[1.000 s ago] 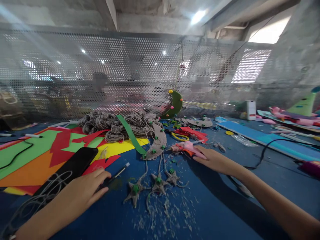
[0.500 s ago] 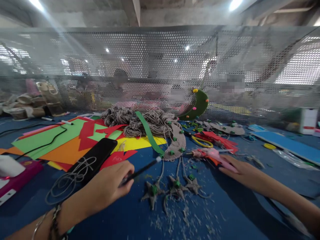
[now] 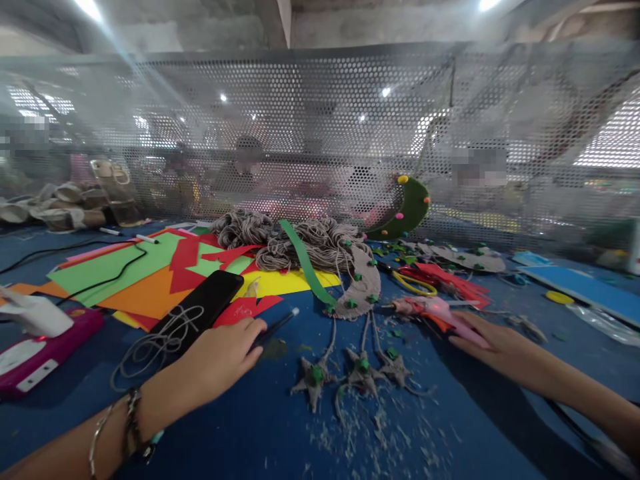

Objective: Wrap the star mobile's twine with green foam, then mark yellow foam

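Note:
My left hand is closed around the near end of a slim black pen-like stick with a whitish tip. The stick is low over the table, just right of a black phone. My right hand has its fingers on the handle of a pink glue gun, whose nozzle points left. Between my hands lies a grey felt crescent with small green pieces on it. Strings run from it to grey felt stars with green pieces at their centres.
Coloured paper sheets and grey cord bundles lie behind. Yellow-handled scissors rest by red scraps. A green crescent hangs at the perforated metal screen. A purple power strip is at left.
My left hand has moved the black stick left and lower, away from the grey crescent. My right hand stays on the glue gun. The view has turned slightly left.

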The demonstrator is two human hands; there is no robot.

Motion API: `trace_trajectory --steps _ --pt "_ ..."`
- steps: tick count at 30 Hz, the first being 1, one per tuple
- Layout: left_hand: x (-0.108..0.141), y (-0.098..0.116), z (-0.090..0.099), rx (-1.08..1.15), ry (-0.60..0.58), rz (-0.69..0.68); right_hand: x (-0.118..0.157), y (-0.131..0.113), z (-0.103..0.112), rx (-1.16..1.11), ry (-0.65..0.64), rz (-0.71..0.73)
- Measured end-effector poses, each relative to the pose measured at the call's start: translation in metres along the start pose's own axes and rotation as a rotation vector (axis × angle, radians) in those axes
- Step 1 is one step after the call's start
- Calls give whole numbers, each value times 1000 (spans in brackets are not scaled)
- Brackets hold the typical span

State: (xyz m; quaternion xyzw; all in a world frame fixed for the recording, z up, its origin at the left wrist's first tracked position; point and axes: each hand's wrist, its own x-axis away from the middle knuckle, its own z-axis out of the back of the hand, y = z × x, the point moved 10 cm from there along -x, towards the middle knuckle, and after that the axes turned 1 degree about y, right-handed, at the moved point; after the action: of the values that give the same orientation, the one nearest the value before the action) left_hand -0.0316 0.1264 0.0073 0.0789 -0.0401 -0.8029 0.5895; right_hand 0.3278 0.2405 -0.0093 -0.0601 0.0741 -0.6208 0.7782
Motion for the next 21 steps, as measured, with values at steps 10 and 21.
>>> trace_trajectory --steps 10,21 --pt "-5 -5 -3 64 -134 -39 -2 1 -2 -29 15 29" --pt "-109 21 22 -297 115 -238 9 -23 5 -3 -35 70"
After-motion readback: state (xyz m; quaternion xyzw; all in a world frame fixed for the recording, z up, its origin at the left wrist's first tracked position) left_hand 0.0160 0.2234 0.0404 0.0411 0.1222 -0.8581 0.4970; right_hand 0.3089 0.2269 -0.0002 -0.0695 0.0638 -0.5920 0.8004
